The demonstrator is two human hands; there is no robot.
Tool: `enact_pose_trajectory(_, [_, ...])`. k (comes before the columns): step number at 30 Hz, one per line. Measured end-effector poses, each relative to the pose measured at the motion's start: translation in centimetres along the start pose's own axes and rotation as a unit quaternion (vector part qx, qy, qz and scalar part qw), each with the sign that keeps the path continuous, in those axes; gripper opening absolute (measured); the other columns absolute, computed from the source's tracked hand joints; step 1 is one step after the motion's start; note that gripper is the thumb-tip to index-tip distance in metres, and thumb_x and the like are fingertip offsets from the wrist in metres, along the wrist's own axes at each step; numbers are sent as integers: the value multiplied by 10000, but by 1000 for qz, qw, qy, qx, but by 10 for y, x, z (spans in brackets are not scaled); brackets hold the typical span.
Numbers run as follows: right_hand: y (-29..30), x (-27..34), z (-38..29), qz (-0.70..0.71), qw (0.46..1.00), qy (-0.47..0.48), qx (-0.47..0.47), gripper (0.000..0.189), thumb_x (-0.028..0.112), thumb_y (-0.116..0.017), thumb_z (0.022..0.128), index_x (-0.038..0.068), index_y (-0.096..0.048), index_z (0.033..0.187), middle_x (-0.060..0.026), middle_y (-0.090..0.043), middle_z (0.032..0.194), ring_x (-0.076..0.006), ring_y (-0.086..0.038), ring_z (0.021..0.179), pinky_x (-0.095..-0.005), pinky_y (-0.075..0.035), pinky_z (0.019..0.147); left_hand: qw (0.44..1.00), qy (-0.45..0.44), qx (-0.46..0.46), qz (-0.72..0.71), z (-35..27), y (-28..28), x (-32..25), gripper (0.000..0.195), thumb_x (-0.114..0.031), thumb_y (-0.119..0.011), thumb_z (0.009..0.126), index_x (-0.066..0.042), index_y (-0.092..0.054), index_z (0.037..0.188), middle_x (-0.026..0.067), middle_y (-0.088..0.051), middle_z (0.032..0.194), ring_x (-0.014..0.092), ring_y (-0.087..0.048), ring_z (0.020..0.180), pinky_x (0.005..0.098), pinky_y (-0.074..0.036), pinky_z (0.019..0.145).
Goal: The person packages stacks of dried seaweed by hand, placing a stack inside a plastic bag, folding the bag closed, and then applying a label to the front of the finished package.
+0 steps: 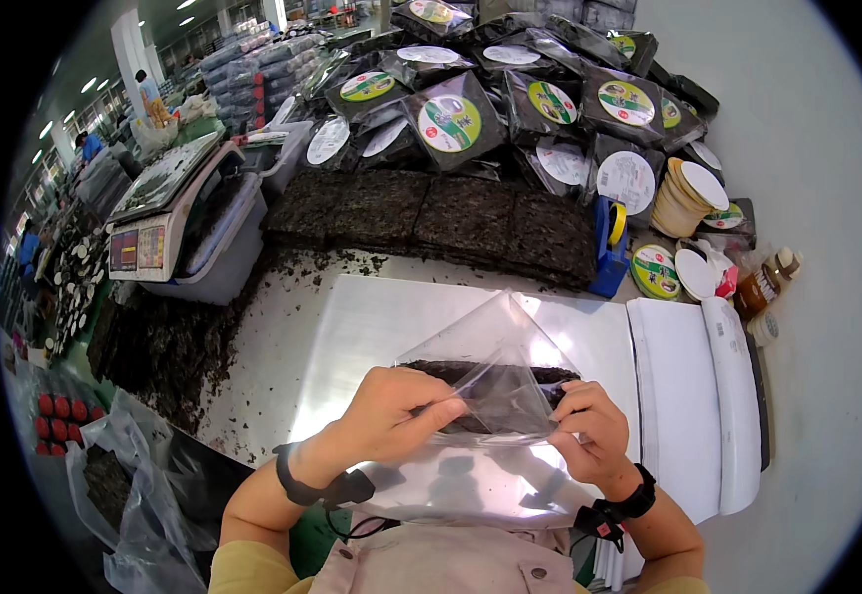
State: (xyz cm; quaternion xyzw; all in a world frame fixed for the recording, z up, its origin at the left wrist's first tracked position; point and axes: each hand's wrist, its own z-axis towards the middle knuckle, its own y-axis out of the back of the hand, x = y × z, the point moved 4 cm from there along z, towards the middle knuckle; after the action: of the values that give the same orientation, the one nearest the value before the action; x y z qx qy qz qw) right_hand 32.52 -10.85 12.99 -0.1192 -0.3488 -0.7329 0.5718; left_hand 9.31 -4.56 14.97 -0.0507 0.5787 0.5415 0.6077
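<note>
A dark pressed seaweed slab (490, 367) lies under clear plastic film (501, 327) on the shiny metal sheet before me. My left hand (401, 412) pinches a fold of the film between thumb and fingers at the slab's near left part. At the right end, the fingers of my right hand (590, 427) grip the film's edge. The film's far corner stands up in a point. Beyond the metal sheet (371, 312) runs a row of stacked dark seaweed sheets (468, 215), with a blue tape dispenser (609, 249) at its right end.
Wrapped, labelled packs (449, 122) are heaped at the back. A weighing scale (156, 223) and a plastic bin (230, 260) stand left, above loose seaweed (164, 349). Round label stacks (687, 197), a bottle (761, 289) and white sheets (676, 401) lie right. People work at far left.
</note>
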Motion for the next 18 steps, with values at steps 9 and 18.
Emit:
enact_pose_trajectory(9, [-8,38,24,-68,966,126,217,303,163,-766,705,71,-591,935,-111,-621,1101,-248,-583,893,-393,-452,890,972,-178,-124,86,-11,5,-7,442,-267,-843,659,-32,-668,990,57,-626,884,219,-588,844,330,-470,762])
enact_pose_trajectory(18, [-21,76,72,-128,923,115,345,407,246,-735,662,105,-604,1021,-27,-581,918,-209,-531,875,-448,-359,923,961,37,-212,-171,-33,-26,72,1345,-259,-944,463,-32,-79,1468,119,-391,1345,203,-534,1106,335,-454,920])
